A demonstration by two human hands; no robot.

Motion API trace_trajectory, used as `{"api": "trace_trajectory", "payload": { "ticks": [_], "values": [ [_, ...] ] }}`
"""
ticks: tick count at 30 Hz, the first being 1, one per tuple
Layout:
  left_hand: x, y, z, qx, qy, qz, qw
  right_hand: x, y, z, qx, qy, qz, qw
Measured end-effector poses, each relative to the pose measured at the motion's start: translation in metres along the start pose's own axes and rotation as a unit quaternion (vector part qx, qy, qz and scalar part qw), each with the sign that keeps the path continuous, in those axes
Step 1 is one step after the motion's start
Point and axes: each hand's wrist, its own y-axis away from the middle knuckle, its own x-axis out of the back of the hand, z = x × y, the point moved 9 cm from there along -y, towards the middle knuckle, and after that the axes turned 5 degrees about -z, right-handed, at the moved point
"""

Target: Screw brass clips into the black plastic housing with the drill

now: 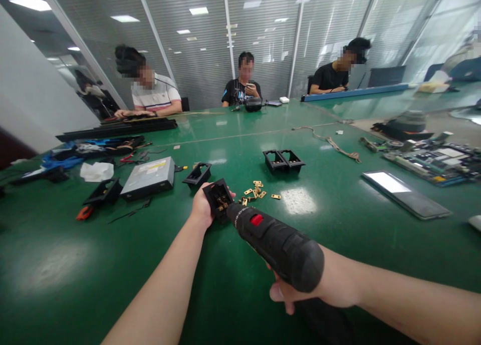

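Observation:
My left hand (203, 210) is closed around a black plastic socket housing (218, 195), tilted so that its hollow inside faces me. Brass parts show inside the housing. In my right hand (287, 290) is a black cordless drill (278, 240) with a red switch on top. Its front end reaches into the housing's lower right; the bit's tip is too small to make out. Small brass plates (259, 191) lie loosely on the table just beyond. Another black housing (198, 175) sits behind my left hand, and a joined pair of housings (283, 160) stands farther right.
On the green table (225, 139), a metal disc drive (149, 177), a tissue (96, 171) and another black housing (103, 191) lie left. To the right are a phone (406, 194), circuit boards (436, 157) and a cord (338, 147). Several people sit across the table.

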Motion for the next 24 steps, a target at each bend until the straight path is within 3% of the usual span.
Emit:
{"api": "trace_trajectory", "payload": {
  "ticks": [24],
  "values": [
    [0.0030,-0.0037,0.0033,-0.026,-0.003,-0.005,1.000,0.0033,0.0007,-0.0007,0.021,0.008,0.009,1.000]
  ]
}}
